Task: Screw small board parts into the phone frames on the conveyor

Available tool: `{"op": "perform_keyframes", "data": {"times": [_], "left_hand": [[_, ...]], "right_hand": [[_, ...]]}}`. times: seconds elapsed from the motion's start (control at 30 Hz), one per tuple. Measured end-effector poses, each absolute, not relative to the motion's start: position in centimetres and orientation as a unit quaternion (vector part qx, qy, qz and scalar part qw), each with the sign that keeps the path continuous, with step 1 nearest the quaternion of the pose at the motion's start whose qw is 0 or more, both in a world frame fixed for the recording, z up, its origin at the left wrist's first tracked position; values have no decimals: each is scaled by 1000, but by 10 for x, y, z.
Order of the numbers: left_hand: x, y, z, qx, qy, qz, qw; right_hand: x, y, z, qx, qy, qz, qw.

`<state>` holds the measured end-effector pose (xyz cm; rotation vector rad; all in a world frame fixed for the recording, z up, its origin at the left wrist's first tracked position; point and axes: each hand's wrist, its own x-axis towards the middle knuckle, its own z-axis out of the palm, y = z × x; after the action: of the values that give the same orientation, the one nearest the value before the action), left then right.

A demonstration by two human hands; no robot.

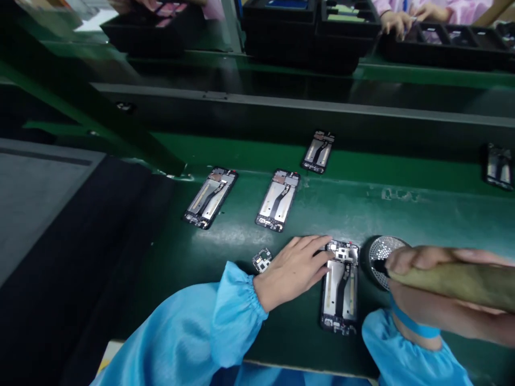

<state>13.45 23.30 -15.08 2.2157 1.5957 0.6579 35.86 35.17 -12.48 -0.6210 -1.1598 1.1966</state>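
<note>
An opened phone lies on the green bench in front of me, its inner metal plate and dark ribbon cable showing. My left hand rests beside its upper left edge, fingers stretched out and the tips touching the phone. At the right, my right hand is wrapped round a thick tan tool with a black front end, apparently an electric screwdriver. That end is over a round perforated metal dish, just right of the phone. A small circuit board lies by my left wrist.
Further opened phones lie beyond my hands: one at left, a middle one, a farther one and one at the right edge. A green post slants at left. Across the bench, a co-worker's hands are over black trays.
</note>
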Motion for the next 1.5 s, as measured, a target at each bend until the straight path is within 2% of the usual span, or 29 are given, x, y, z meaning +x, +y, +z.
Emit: {"op": "perform_keyframes", "data": {"times": [0.13, 0.47, 0.63, 0.73, 0.8, 0.87, 0.97, 1.2, 1.5], "left_hand": [[135, 234, -151, 773, 564, 231, 177], [136, 236, -153, 780, 562, 224, 162], [143, 230, -154, 781, 565, 227, 140], [157, 214, -152, 850, 462, 208, 145], [161, 206, -150, 888, 398, 182, 144], [156, 210, -151, 886, 414, 164, 128], [141, 255, -155, 861, 473, 155, 104], [151, 426, -158, 821, 538, 149, 122], [143, 473, -150, 630, 754, 177, 61]], "right_hand": [[325, 329, -120, -231, -554, 558, 573], [307, 329, -121, -237, -540, 579, 563], [296, 321, -125, -235, -528, 570, 584], [299, 326, -123, -240, -522, 562, 595], [310, 338, -121, -246, -518, 523, 631], [326, 354, -119, -267, -506, 447, 687], [346, 373, -122, -315, -477, 391, 721], [344, 373, -122, -340, -450, 460, 686], [339, 370, -127, -342, -467, 471, 665]]}}
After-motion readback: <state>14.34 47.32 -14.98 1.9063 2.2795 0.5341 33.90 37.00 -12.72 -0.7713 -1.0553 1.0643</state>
